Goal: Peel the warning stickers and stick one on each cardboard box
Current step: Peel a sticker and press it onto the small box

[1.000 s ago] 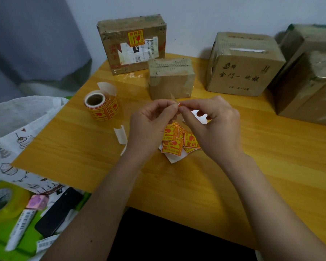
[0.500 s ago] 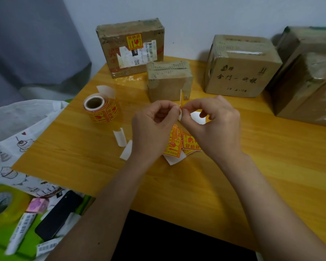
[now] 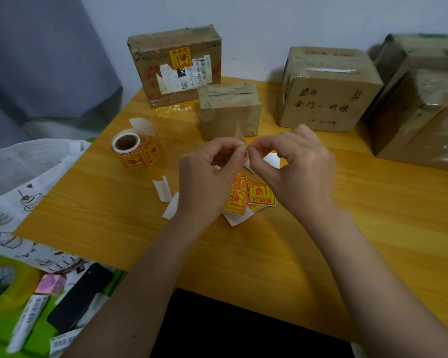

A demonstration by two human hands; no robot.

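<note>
My left hand and my right hand meet fingertip to fingertip above the table, both pinching a small sticker piece whose pale edge stands up between them. Under my hands lies a heap of cut yellow-and-red warning stickers. The sticker roll stands to the left. A flat cardboard box at the back carries a warning sticker. A small box sits just beyond my hands, a larger box to its right, and two more boxes at the far right.
White backing scraps lie left of my hands on the yellow wooden table. Off the table's left edge are a patterned cloth, a yellow-green tape roll, a black phone and small packets.
My hands stay together at the same spot, working the sticker piece between the fingertips; its pale edge now stands higher between them. Nothing else on the table has moved.
</note>
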